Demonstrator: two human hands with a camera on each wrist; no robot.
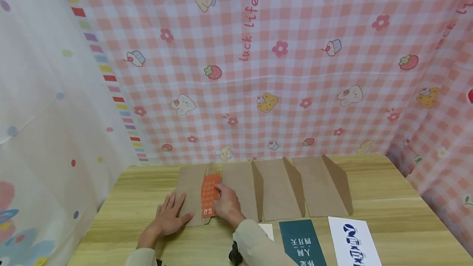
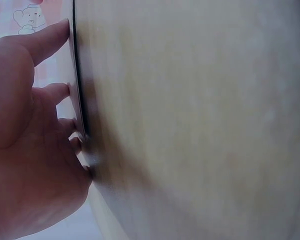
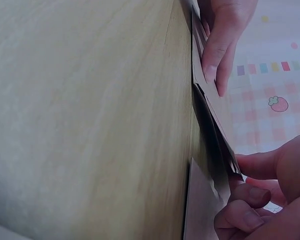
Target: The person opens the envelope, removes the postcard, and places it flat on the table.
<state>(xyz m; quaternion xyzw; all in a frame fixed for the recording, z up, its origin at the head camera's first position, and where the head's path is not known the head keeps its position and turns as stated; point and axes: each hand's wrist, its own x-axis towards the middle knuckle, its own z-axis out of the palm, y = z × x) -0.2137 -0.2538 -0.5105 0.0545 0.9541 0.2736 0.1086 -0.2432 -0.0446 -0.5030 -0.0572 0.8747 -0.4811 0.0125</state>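
Note:
The leftmost kraft paper envelope (image 1: 190,196) lies on the wooden table with its flap side toward the right. Spread fingers of my left hand (image 1: 169,215) rest on its left part, pressing it down; the left wrist view shows this hand (image 2: 30,125) with fingertips at the envelope's edge. An orange card (image 1: 210,196) with pale printing overlaps the envelope's right side. My right hand (image 1: 228,203) pinches the card's right edge between thumb and fingers. In the right wrist view the right hand (image 3: 270,195) grips at the envelope's open edge, with curled fingers beneath.
Three more kraft envelopes (image 1: 275,192) stand in a row to the right, their flaps raised. In front lie a dark green card (image 1: 301,239), a white card with blue lettering (image 1: 352,241) and a pale card (image 1: 267,230) partly under the right sleeve. A checked curtain (image 1: 229,85) hangs behind the table.

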